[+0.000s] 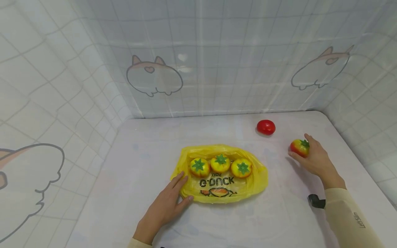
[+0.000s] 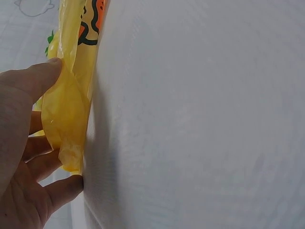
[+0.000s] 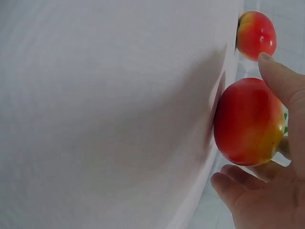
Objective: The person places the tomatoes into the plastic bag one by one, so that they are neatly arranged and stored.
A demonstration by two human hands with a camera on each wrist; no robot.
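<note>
A yellow plastic bag (image 1: 214, 199) lies opened out, with three yellow-orange toy tomatoes with green leaves, left (image 1: 200, 167), middle (image 1: 220, 164) and right (image 1: 241, 168), in a row on it. My left hand (image 1: 165, 206) rests at the bag's left end; the left wrist view shows its spread fingers (image 2: 64, 191) touching the yellow film (image 2: 66, 114). At the right, my right hand (image 1: 317, 162) holds a red-yellow tomato (image 1: 299, 148) between thumb and fingers, low over the table. The right wrist view shows this tomato (image 3: 249, 121) against the hand (image 3: 281, 186).
A smooth red fruit (image 1: 265, 127) lies on the pale table (image 1: 149, 148), behind and left of my right hand. A small black object (image 1: 315, 201) is beside my right sleeve. Grid-patterned sheets (image 1: 217, 69) with animal drawings stand behind and at both sides.
</note>
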